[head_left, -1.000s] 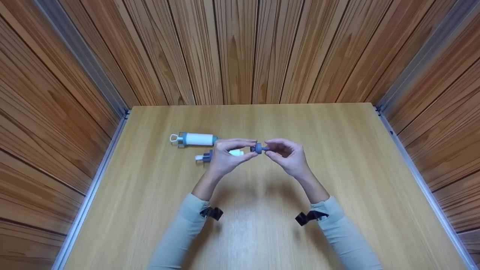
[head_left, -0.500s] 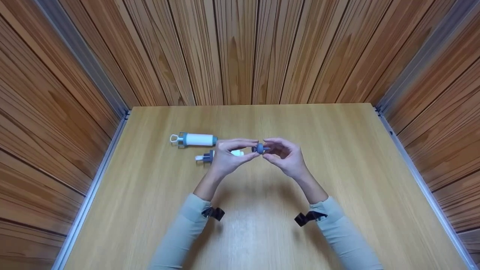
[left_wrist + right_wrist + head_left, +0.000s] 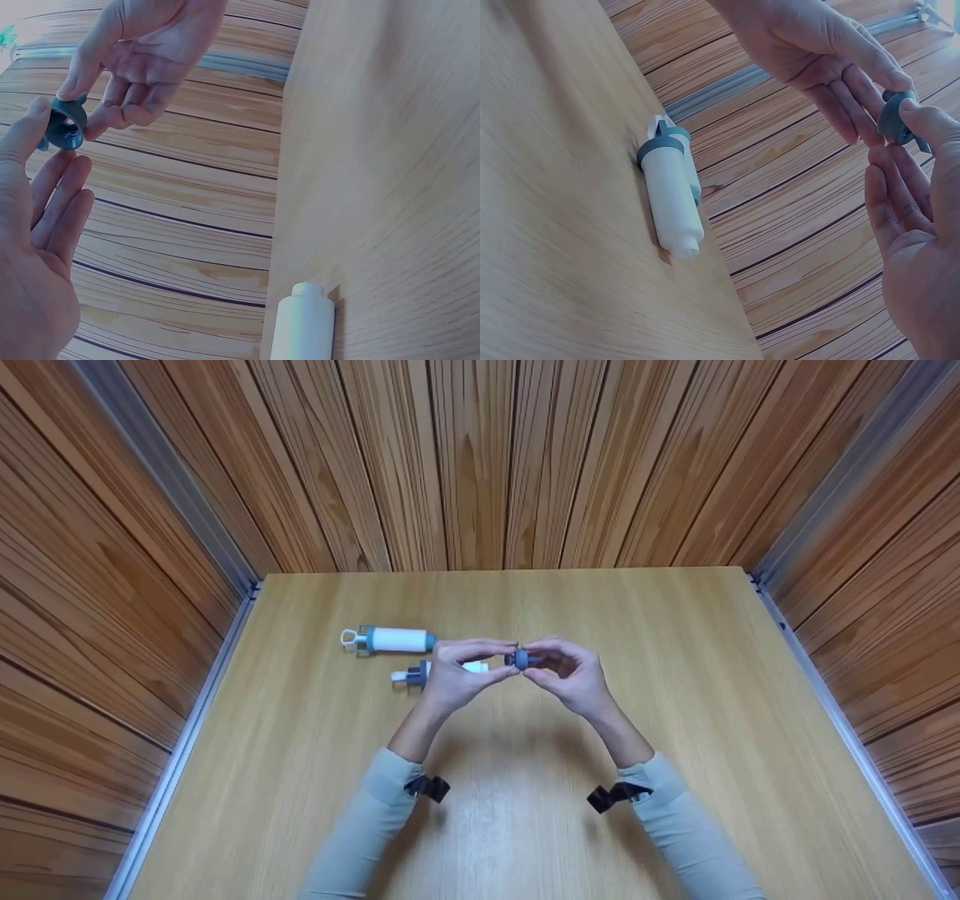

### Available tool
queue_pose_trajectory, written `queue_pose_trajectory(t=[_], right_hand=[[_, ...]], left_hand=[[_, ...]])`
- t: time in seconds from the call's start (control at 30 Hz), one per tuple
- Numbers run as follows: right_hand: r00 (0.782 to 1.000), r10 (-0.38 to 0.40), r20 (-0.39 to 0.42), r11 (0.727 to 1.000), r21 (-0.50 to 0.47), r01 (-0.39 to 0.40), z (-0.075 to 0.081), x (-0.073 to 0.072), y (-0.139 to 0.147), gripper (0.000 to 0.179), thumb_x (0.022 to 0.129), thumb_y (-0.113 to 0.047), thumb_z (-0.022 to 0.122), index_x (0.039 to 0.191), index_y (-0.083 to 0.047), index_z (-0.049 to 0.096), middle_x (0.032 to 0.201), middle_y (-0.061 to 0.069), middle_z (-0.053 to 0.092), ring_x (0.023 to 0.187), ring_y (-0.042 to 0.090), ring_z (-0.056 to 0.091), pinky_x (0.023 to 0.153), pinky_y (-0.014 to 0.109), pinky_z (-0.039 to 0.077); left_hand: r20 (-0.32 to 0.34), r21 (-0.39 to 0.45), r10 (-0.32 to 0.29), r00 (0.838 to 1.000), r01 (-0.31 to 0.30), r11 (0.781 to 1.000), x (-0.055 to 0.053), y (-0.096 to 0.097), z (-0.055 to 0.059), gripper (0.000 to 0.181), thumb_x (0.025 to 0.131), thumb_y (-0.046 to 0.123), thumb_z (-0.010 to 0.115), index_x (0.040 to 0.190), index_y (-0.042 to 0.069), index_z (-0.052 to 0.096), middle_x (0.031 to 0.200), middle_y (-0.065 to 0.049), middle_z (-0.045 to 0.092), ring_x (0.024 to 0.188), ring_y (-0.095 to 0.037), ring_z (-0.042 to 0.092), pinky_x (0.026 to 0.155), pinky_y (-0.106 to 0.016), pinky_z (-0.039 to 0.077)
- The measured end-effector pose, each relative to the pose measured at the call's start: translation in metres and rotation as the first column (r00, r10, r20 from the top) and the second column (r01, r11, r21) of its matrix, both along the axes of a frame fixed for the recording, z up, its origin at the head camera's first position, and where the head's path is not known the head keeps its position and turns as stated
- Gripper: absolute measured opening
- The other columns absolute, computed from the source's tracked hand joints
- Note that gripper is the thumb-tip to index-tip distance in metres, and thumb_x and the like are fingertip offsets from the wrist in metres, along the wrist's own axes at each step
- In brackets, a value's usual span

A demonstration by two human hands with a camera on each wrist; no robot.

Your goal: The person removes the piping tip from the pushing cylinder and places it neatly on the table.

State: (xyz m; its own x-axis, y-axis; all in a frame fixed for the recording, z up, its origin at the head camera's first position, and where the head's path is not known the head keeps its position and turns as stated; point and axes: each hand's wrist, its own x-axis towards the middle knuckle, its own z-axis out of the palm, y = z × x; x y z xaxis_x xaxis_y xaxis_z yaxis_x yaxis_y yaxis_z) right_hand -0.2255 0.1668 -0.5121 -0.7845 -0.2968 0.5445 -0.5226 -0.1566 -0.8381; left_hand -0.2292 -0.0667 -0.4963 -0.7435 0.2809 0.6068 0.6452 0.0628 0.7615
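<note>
A small blue-grey cap with a thin stem is held above the table between both hands. The left wrist view shows its hollow, ring-shaped end. My left hand pinches it from the left between thumb and fingertips. From the right, my right hand pinches it, its thumb and fingertips covering part of the stem. Behind the left hand lies a white cylinder with a dark collar, partly hidden in the head view. A syringe-like tube with a ring handle lies just beyond it.
The wooden table has plank walls on its left, right and far sides. Metal rails run along the side edges. A dark wrist camera sits on each forearm.
My right hand has moved left onto the cap, covering the stem that showed before. My left hand has shifted slightly right with the cap. The tubes on the table have not moved.
</note>
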Motion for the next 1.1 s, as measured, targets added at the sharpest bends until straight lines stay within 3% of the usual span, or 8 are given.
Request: queue_pose_trajectory(t=[0.17,0.6,1.1], right_hand=[[1.0,-0.007,-0.005,1.0,-0.005,0.007,-0.0003,0.0003,0.0003,0.035,0.091,0.024,0.072,0.125,0.023,0.067,0.118,-0.011,0.081,0.108,0.005,0.079,0.098,0.022,0.066],[0.999,-0.035,-0.014,0.999,0.017,0.035,0.0008,-0.0008,0.0039,0.034,0.091,0.025,0.071,0.125,0.022,0.067,0.117,-0.012,0.081,0.105,0.005,0.078,0.097,0.02,0.065],[0.999,-0.022,-0.03,1.0,0.02,0.022,0.0013,-0.0026,0.0091,0.035,0.091,0.025,0.072,0.125,0.023,0.066,0.117,-0.011,0.081,0.106,0.005,0.079,0.097,0.021,0.066]], left_hand=[[-0.009,-0.009,0.005,1.0,-0.005,1.0,0.0,-0.0006,-0.0035,0.027,0.091,0.003,0.092,0.117,0.0,0.086,0.121,-0.019,0.086,0.115,-0.037,0.084,0.106,-0.034,0.067],[0.059,-0.044,0.036,0.998,-0.033,0.998,0.0021,-0.0061,-0.0079,0.026,0.092,0.007,0.093,0.117,0.003,0.087,0.112,-0.019,0.082,0.104,-0.037,0.083,0.098,-0.03,0.069],[0.039,-0.032,0.03,0.999,-0.029,0.999,0.0004,-0.0068,-0.0089,0.025,0.091,0.004,0.092,0.115,0.0,0.087,0.11,-0.02,0.082,0.102,-0.039,0.083,0.097,-0.031,0.069]])
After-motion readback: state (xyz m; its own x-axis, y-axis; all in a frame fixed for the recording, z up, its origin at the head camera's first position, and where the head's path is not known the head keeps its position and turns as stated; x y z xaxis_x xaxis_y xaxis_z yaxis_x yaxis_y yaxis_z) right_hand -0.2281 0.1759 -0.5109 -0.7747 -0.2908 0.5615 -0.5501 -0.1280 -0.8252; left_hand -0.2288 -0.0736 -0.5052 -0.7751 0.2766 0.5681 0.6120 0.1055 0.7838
